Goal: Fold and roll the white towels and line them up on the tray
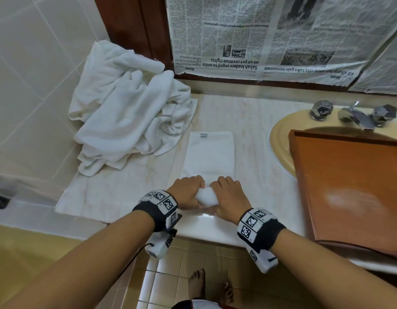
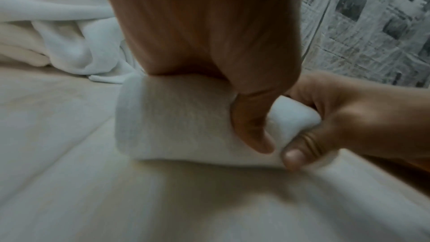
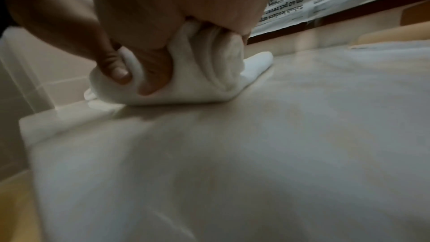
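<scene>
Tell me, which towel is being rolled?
The folded towel between both hands, flat on the counter; the others lie crumpled in a pile.

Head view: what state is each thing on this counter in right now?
Folded towel: flat on the counter, near end rolled up.
Left hand: fingers curled over the roll.
Right hand: fingers curled over the roll.
Towel pile: crumpled, unfolded, against the wall.
Tray: lies across the sink, no towels on it.
Faucet: no water seen running.
</scene>
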The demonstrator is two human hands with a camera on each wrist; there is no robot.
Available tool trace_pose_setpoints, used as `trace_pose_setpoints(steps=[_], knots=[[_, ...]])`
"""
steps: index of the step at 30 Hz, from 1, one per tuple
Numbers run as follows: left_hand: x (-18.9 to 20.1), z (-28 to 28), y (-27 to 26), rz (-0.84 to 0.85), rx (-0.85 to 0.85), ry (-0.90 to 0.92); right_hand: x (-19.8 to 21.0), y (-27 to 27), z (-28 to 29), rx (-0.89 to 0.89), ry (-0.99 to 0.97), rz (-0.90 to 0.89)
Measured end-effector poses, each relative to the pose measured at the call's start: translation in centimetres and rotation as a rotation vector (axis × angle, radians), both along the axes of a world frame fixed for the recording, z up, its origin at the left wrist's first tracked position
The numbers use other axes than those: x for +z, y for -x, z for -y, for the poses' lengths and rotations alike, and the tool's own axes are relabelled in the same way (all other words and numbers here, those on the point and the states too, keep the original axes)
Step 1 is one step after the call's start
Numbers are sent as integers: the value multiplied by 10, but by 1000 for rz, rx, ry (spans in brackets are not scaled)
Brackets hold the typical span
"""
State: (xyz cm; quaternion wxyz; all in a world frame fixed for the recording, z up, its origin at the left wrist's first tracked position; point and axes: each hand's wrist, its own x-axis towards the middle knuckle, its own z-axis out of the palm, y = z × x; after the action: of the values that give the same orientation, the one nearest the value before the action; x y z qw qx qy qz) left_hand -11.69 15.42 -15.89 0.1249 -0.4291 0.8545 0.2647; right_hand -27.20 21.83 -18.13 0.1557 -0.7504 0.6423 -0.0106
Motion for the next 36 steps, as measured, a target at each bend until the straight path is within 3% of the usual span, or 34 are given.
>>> trace_pose_setpoints(steps=[3,5,8,12,17,19,23,27,31,36], knots=[[-6,4,-3,-48,47,-183,6,6,2,16,-188,121],[-8,2,-4,-123,69,-204,9,11,3,35,-293,135],[-6,-7,-4,-116,18,47,9,17,12,11,-394,81],[-12,-21,-7,-289,-102,436,14,22,22,-173,-471,230],[-37,-35,-8,-400,-105,601,5,21,17,-474,-318,497],[-43,-32,-12,-342,-151,594,3,18,10,-456,-189,429],[-49,-22,-11,-246,-221,597,-5,13,-12,-253,115,162],[-50,-2,-2,-333,-318,589,-21,20,-28,-159,290,49],[-32,19,5,-264,-352,433,-23,25,-28,-188,318,143],[-8,32,14,-44,-249,36,-21,37,-27,-307,98,482]])
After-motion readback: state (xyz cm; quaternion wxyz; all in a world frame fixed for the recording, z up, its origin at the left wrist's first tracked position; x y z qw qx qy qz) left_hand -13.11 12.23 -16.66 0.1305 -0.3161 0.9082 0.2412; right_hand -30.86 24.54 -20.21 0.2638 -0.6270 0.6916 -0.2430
